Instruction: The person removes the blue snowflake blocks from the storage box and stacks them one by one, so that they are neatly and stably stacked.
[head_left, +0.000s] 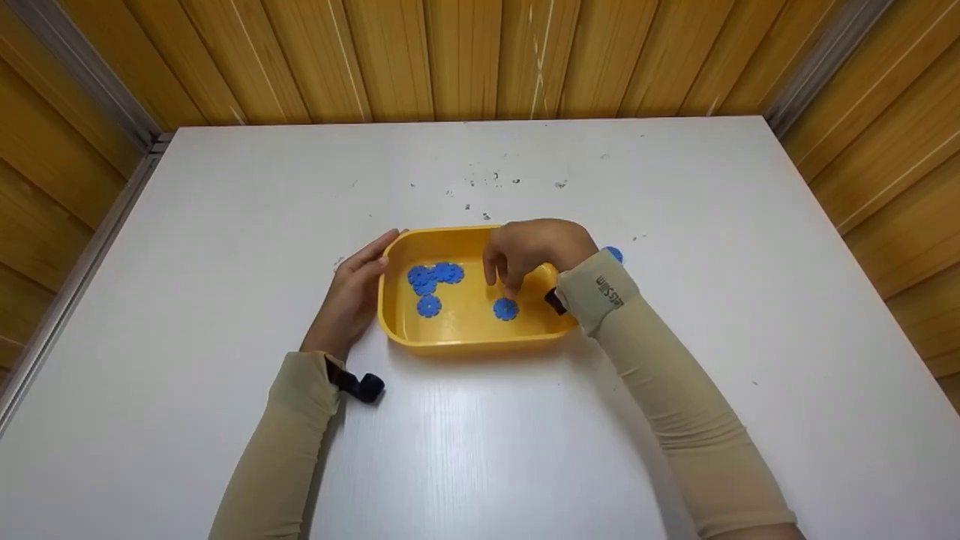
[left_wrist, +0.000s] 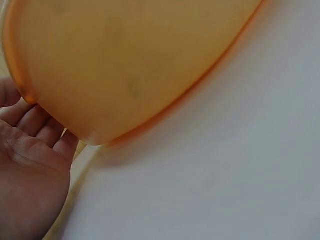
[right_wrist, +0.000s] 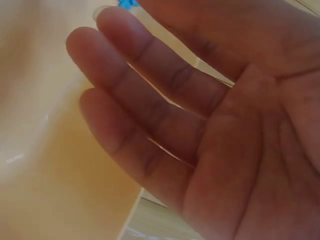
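Note:
A yellow plastic tub [head_left: 450, 345] stands on the white table. My left hand [head_left: 356, 289] grips its left end, thumb at the rim and fingers along the outer wall; in the left wrist view, the fingers lie behind the tub's side [left_wrist: 125, 75]. My right hand [head_left: 529, 247] reaches down into the tub from the right. Its fingertips are right at the upper edge of a blue notched disc [head_left: 506, 309] on the tub floor. In the right wrist view, three fingers [right_wrist: 145, 105] are loosely bent, with a bit of blue disc [right_wrist: 127, 4] beyond them.
Several blue notched discs [head_left: 424, 277] lie overlapping in the tub's left part, with a single disc [head_left: 429, 306] just below them. Another blue disc [head_left: 613, 253] is on the table behind my right wrist, partly hidden. Wood-patterned panels [head_left: 465, 60] border the table [head_left: 262, 195].

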